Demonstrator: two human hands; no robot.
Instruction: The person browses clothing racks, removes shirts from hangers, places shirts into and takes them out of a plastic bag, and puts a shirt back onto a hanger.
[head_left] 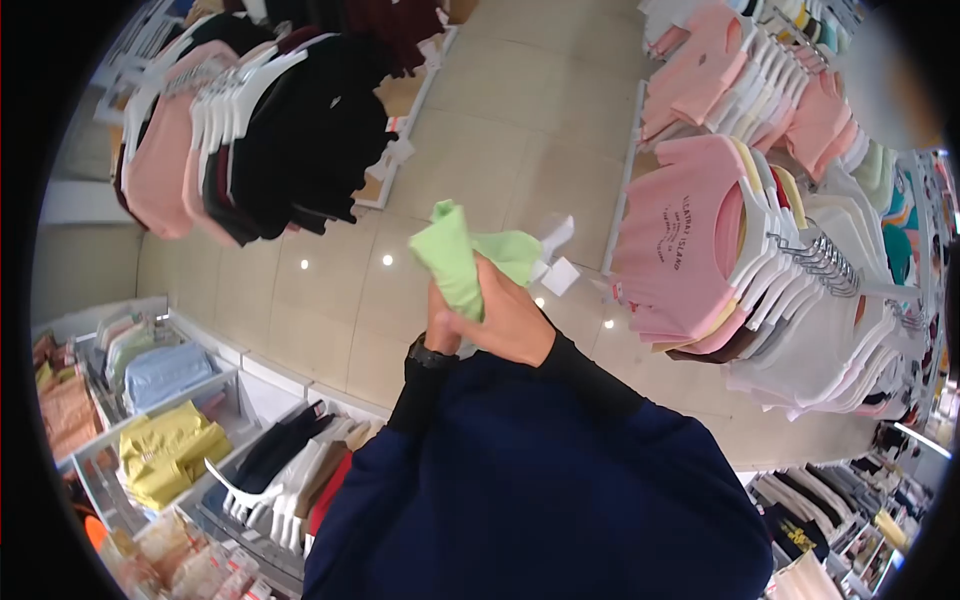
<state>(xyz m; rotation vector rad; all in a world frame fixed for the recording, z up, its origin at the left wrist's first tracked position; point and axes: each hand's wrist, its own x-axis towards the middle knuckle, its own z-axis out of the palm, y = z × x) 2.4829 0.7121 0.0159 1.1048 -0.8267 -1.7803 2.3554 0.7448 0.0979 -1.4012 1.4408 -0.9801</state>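
Observation:
A light green folded garment (447, 255) is bunched up in front of my chest, its kind not clear from its folds. My right hand (512, 318) wraps round it from the right, fingers closed on the cloth. Lower and to the left, my left hand (441, 328) grips the same garment, with part of its fingers hidden behind the cloth and the other hand. A black watch (430, 353) sits on my left wrist. From the garment's right end hang white tags (562, 276) and a pale translucent piece.
Dark and pink tops hang on a rack (290, 130) at upper left. Pink T-shirts (680, 240) and white tops on hangers fill racks to the right. Shelf bins at lower left hold a yellow folded garment (172, 452) and blue clothing (168, 375). Tiled floor (510, 120) runs between.

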